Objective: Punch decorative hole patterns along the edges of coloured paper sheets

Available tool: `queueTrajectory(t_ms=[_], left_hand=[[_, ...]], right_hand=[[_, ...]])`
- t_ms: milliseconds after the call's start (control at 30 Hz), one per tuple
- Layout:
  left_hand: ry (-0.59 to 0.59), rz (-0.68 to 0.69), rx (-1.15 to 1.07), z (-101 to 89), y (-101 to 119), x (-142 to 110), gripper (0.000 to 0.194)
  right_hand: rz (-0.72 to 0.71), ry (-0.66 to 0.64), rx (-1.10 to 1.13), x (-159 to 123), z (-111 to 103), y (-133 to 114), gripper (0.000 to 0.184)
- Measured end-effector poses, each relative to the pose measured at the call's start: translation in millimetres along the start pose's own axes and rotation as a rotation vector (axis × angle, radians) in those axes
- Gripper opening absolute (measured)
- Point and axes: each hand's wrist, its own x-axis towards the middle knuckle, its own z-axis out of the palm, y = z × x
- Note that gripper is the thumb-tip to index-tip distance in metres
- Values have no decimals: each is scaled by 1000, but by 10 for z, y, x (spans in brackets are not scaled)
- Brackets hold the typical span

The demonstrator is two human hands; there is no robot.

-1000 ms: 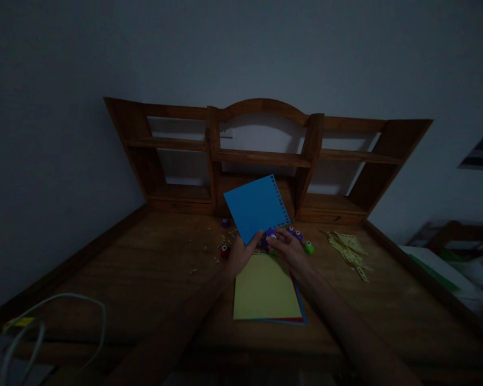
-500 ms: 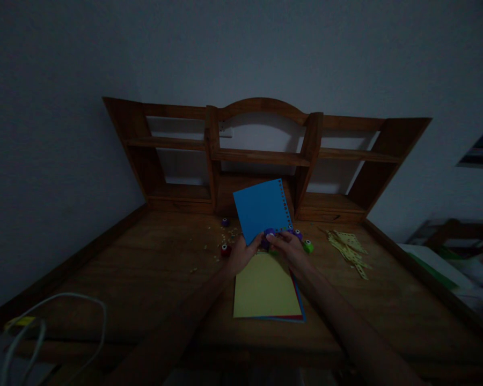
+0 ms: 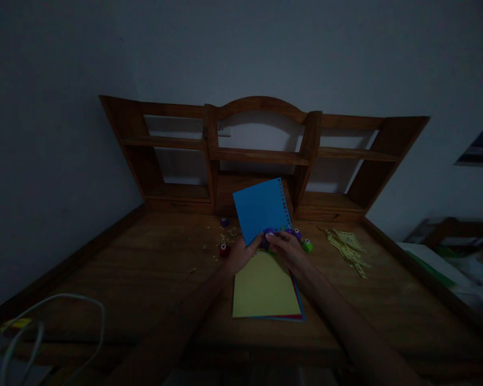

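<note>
My left hand [image 3: 242, 254] pinches the lower left corner of a blue sheet of paper [image 3: 261, 209], which is raised and tilted above the desk. Small holes run along its right edge and part of its bottom edge. Between my two hands is a purple craft punch [image 3: 269, 236] at the sheet's bottom edge. My right hand [image 3: 288, 247] closes its fingers round the punch, its thumb at the pale button. Beneath my hands lies a stack of coloured paper with a yellow sheet [image 3: 263, 289] on top. Exactly how the left fingers meet the punch is hidden.
A red punch [image 3: 225, 250], another purple punch [image 3: 224, 222] and a green punch [image 3: 307, 245] stand around my hands. Small paper bits [image 3: 225, 236] are scattered at left. Punched yellow strips [image 3: 348, 249] lie right. A wooden shelf [image 3: 261, 156] backs the desk; a white cable [image 3: 99, 305] loops front left.
Almost nothing differs. Both hands stay at the blue sheet and the purple punch; the whole view has shifted very slightly.
</note>
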Motion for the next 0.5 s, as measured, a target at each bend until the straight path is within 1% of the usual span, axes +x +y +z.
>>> queueTrajectory(t_ms=[167, 300, 500], left_hand=[[-37, 12, 17, -7, -66, -7, 39], [-98, -28, -16, -8, -133, 13, 43], [-168, -26, -77, -17, -90, 12, 43]], right_hand=[[-5, -32, 21, -33, 41, -42, 25], [-7, -53, 8, -47, 51, -70, 25], [-29, -64, -47, -59, 35, -78, 29]])
